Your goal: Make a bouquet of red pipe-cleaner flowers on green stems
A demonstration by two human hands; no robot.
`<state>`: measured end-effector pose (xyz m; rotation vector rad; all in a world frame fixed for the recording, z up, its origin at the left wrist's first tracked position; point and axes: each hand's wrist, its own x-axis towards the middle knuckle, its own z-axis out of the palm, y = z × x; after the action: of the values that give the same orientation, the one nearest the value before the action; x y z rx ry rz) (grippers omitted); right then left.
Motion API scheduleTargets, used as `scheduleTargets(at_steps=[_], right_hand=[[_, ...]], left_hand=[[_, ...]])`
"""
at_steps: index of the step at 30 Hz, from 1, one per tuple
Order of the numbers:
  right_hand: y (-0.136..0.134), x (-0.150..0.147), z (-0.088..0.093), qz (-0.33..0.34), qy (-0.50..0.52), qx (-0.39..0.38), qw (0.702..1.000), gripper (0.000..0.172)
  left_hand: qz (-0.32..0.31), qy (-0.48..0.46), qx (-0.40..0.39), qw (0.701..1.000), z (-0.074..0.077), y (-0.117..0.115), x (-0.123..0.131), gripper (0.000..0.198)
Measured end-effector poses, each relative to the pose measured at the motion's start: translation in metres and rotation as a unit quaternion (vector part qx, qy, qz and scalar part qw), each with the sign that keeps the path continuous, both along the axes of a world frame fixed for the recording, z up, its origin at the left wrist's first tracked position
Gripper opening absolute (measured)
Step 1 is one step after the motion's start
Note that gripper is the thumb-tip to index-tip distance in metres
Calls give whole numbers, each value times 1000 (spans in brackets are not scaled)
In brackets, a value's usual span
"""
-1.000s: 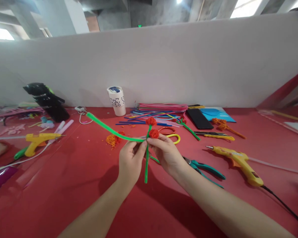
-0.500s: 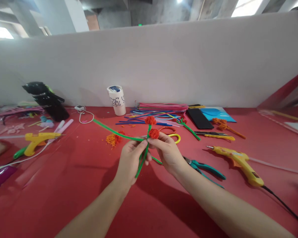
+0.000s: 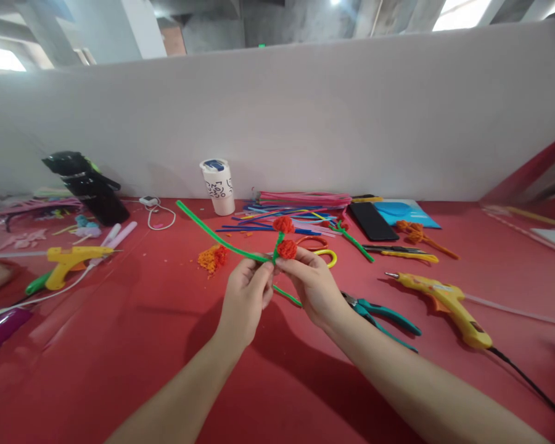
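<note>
My left hand (image 3: 247, 302) pinches a long green pipe cleaner (image 3: 213, 237) that runs up and to the left over the red table. My right hand (image 3: 309, 287) pinches the green stems just under two red pipe-cleaner flower heads (image 3: 285, 237). Both hands meet above the table's middle, fingertips almost touching. A short green end (image 3: 287, 296) sticks out below, between the hands.
Teal pliers (image 3: 379, 314) lie just right of my right hand, a yellow glue gun (image 3: 448, 302) with a cord farther right. Another yellow glue gun (image 3: 69, 259) lies at left. A white cup (image 3: 218, 187), loose coloured pipe cleaners (image 3: 300, 209), a black phone (image 3: 372, 221) and orange scraps (image 3: 211, 256) sit behind.
The green stem that hung straight down below my hands has swung up and out of sight behind them; the long green pipe cleaner's free end has shifted slightly. Both hands stay in place.
</note>
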<state>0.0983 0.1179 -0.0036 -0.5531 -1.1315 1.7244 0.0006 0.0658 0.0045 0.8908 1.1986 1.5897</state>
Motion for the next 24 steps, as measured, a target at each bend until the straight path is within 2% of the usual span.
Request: scheduleTargets(at_steps=[7, 15, 20, 24], right_hand=[[-9, -4, -1, -44, 23, 1, 999, 5], [-15, -8, 1, -53, 47, -18, 997, 2], [-19, -7, 8, -24, 59, -49, 997, 5], [-19, -7, 9, 13, 70, -71, 995, 11]], left_hand=[[20, -27, 18, 999, -4, -5, 9, 18], [32, -19, 42, 998, -5, -4, 9, 14], [50, 88, 65, 993, -8, -6, 4, 13], [29, 57, 67, 996, -5, -5, 1, 11]])
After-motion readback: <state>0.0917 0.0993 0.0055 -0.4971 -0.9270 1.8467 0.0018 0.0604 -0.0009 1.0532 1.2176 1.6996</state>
